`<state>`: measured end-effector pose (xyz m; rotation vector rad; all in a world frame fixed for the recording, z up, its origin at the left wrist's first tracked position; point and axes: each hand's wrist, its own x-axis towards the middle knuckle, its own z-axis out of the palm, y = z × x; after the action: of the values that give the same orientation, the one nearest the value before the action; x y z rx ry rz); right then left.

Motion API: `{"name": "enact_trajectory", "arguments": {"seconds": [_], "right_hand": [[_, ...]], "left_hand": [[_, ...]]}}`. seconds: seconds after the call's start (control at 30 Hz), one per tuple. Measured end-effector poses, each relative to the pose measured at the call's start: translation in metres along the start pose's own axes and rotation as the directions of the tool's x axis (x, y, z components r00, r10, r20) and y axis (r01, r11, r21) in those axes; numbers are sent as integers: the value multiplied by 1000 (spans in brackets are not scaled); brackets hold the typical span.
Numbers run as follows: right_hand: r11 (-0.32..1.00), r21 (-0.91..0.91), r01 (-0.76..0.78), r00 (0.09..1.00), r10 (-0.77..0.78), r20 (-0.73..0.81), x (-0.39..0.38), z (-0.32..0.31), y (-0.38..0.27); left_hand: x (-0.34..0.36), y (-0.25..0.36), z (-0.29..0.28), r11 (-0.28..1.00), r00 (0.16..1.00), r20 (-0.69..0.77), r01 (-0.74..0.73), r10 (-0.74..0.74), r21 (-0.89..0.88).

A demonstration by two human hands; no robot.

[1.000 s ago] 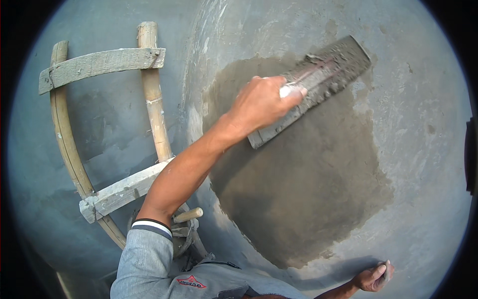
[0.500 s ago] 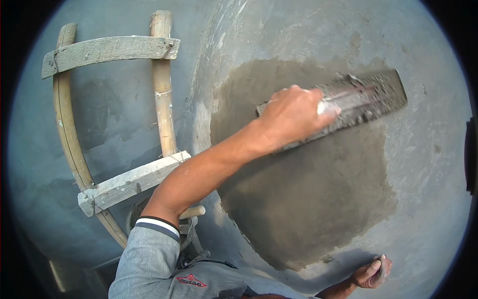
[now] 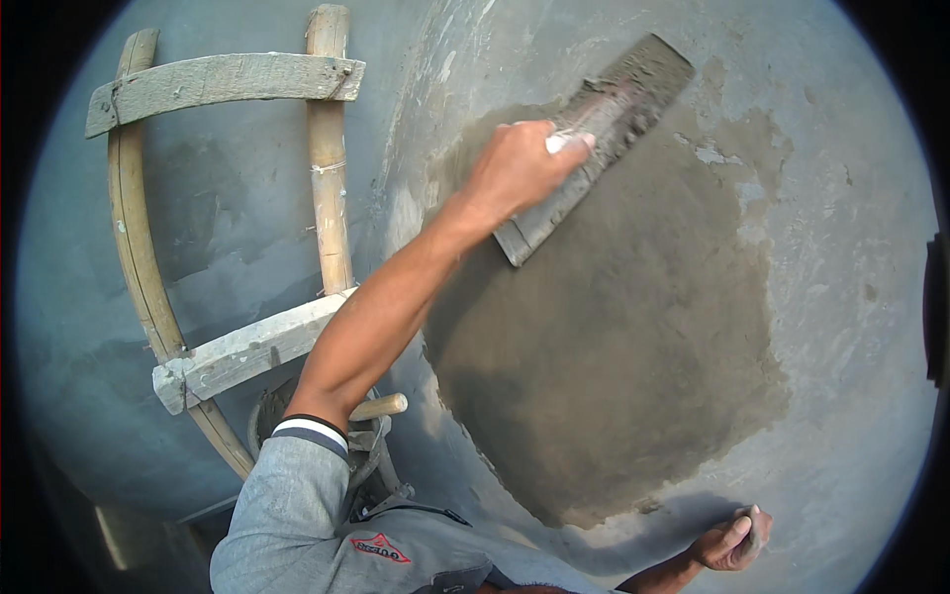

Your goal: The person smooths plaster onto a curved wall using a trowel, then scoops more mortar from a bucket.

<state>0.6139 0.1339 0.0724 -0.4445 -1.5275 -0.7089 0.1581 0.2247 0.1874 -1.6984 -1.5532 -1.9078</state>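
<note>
My left hand (image 3: 520, 170) is closed round the handle of a long rectangular plastering trowel (image 3: 618, 117), its back crusted with wet grey mortar. The trowel slants from lower left to upper right, its face against the wall at the top of a damp brown-grey plaster patch (image 3: 604, 366). Its far end reaches past the patch's upper edge. At the lower right, my right hand (image 3: 732, 542) is curled shut near the wall, with grey smears on its fingers. Whatever it may hold is too hidden to make out.
A bamboo ladder (image 3: 325, 188) with wooden crosspieces leans at the left, close to my left arm. Below its lower rung sits a dark bucket (image 3: 265, 416), with a round wooden handle (image 3: 381, 407) beside it. Dry grey wall (image 3: 851, 396) surrounds the damp patch.
My left hand has carried the trowel up and to the left, tilting it more steeply. Damp plaster with a ragged edge now shows at the patch's upper right. My right hand has barely moved.
</note>
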Motion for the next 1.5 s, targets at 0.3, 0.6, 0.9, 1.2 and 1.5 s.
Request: {"name": "enact_trajectory", "arguments": {"seconds": [0.3, 0.6, 0.9, 1.2, 1.5], "right_hand": [[998, -62, -26, 999, 23, -46, -6, -24, -2], [995, 96, -6, 1000, 8, -17, 20, 12, -11], [995, 9, -100, 995, 101, -17, 4, -37, -10], [999, 32, 24, 995, -27, 97, 17, -5, -5], [988, 9, -152, 988, 152, -6, -6, -47, 5]], "left_hand": [[-19, -60, -28, 984, 980, -91, 178, -175, 24], [-104, 37, 45, 971, 966, 169, -215, 196, 102], [-48, -83, -25, 877, 880, 0, 474, -475, -86], [-118, -9, 43, 989, 996, -18, -88, 91, 119], [-99, -107, 20, 939, 936, -97, 328, -338, -102]]}}
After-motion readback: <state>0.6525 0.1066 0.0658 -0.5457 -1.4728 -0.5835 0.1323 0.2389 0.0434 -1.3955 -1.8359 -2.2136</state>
